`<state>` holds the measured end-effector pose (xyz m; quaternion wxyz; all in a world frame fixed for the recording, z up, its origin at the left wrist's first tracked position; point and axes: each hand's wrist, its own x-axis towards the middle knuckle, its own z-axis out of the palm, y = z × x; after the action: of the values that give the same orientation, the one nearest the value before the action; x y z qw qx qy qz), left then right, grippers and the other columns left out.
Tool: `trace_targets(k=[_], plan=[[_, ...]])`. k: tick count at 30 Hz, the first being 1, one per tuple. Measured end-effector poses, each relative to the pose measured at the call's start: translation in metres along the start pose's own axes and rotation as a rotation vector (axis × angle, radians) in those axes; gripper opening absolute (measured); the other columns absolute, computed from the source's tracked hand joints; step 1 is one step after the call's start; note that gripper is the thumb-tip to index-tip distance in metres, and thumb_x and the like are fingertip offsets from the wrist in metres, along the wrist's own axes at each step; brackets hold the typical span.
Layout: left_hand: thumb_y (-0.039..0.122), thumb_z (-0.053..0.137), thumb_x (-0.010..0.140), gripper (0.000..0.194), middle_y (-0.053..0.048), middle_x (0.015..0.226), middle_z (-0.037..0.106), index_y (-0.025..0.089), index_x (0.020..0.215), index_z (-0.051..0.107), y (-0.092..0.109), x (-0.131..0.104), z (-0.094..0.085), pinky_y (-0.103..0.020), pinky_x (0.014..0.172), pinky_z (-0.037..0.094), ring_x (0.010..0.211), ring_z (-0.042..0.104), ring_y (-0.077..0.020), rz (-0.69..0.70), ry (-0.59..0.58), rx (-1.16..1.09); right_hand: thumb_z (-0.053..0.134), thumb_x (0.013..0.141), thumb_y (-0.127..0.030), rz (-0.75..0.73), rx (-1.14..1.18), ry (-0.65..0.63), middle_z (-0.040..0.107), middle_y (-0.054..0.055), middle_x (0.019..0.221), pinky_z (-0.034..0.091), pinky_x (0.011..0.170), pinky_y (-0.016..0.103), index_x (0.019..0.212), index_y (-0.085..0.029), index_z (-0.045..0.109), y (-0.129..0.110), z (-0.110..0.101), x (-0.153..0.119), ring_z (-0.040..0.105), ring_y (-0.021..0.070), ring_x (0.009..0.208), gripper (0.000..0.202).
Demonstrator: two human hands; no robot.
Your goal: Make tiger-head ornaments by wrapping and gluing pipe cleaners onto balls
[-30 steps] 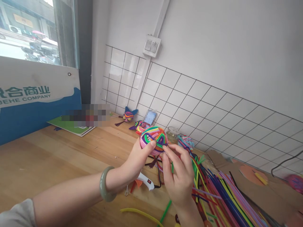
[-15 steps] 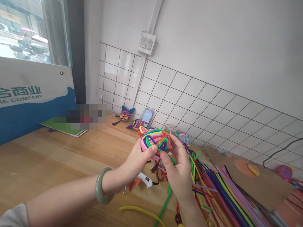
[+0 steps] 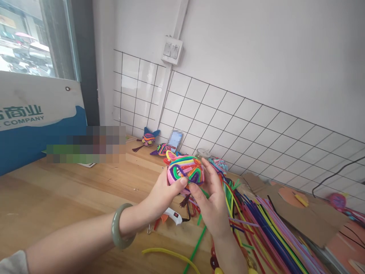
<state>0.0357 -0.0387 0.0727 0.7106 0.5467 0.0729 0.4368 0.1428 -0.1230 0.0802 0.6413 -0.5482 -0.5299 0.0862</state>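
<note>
Between my two hands, above the table, is a colourful pipe-cleaner animal head (image 3: 186,161) with a yellow and pink ear, looped eye shapes and a dark red tassel (image 3: 184,201) hanging below. My left hand (image 3: 165,186), with a green bangle at the wrist, grips its left side, thumb pressed on the front. On its right side, my right hand (image 3: 210,194) holds on, thumb at the lower middle and fingers around the edge. The fingertips behind the head are hidden. Underneath, a white glue gun (image 3: 172,216) lies on the table, partly covered.
Many coloured pipe cleaners (image 3: 273,228) spread at the right beside brown cardboard (image 3: 316,217). A blue-eared animal head (image 3: 148,137), a phone (image 3: 175,140) and a glass jar (image 3: 203,153) stand by the wire grid (image 3: 216,110). A yellow pipe cleaner (image 3: 171,254) lies in front.
The view has shifted slightly, so the surroundings sit a little further left. Both hands keep their hold on the animal head, with thumbs in almost the same places.
</note>
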Motion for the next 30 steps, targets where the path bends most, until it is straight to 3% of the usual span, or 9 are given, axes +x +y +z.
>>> trace_targets(k=[5,10,16,22,26,30], plan=[[0.052,0.070,0.081,0.053,-0.014,0.123,0.069,0.018,0.121,0.065,0.000,0.000,-0.001,-0.042,0.095,0.052,0.118,0.061,-0.0354,0.033,-0.024,0.004,0.068,0.088,-0.038,-0.005,-0.017,-0.021,0.056,0.013,0.143,0.054,0.103,0.044,0.143,-0.026,0.044,0.002,-0.001,0.000,0.059,0.0268,0.126,0.061],[0.055,0.072,0.078,0.062,-0.016,0.128,0.065,0.018,0.127,0.060,0.000,-0.001,0.000,-0.042,0.083,0.057,0.115,0.062,-0.0372,-0.067,0.004,0.010,0.068,0.089,-0.038,-0.007,0.003,-0.038,0.056,0.013,0.143,0.055,0.100,0.044,0.143,-0.026,0.044,0.005,-0.005,0.003,0.059,0.0270,0.126,0.061],[0.048,0.072,0.081,0.054,-0.015,0.131,0.064,0.018,0.124,0.059,0.000,0.000,0.001,-0.046,0.104,0.046,0.123,0.058,-0.0345,-0.044,0.000,-0.013,0.070,0.087,-0.037,0.028,0.052,-0.044,0.056,0.012,0.144,0.055,0.100,0.042,0.141,-0.026,0.047,0.009,-0.009,0.008,0.060,0.0266,0.126,0.060],[0.045,0.069,0.085,0.045,-0.012,0.130,0.064,0.019,0.121,0.061,0.001,0.002,0.003,-0.044,0.105,0.046,0.124,0.057,-0.0320,-0.032,-0.059,-0.056,0.068,0.088,-0.036,0.032,0.077,-0.074,0.057,0.009,0.143,0.056,0.098,0.038,0.139,-0.028,0.048,0.012,-0.012,0.009,0.060,0.0241,0.125,0.055],[0.053,0.066,0.086,0.056,-0.013,0.136,0.060,0.019,0.130,0.056,0.004,0.002,0.001,-0.044,0.109,0.042,0.129,0.053,-0.0320,-0.062,-0.100,-0.004,0.068,0.088,-0.040,0.074,0.060,-0.058,0.055,0.007,0.144,0.051,0.105,0.042,0.138,-0.029,0.049,0.013,-0.014,0.010,0.056,0.0254,0.129,0.055],[0.069,0.057,0.083,0.075,-0.015,0.136,0.060,0.020,0.138,0.049,0.003,0.003,-0.004,-0.047,0.104,0.046,0.124,0.057,-0.0336,-0.196,-0.134,-0.005,0.071,0.085,-0.043,0.132,0.064,-0.043,0.056,0.007,0.143,0.045,0.110,0.045,0.137,-0.029,0.050,0.013,-0.015,0.012,0.053,0.0273,0.132,0.058]])
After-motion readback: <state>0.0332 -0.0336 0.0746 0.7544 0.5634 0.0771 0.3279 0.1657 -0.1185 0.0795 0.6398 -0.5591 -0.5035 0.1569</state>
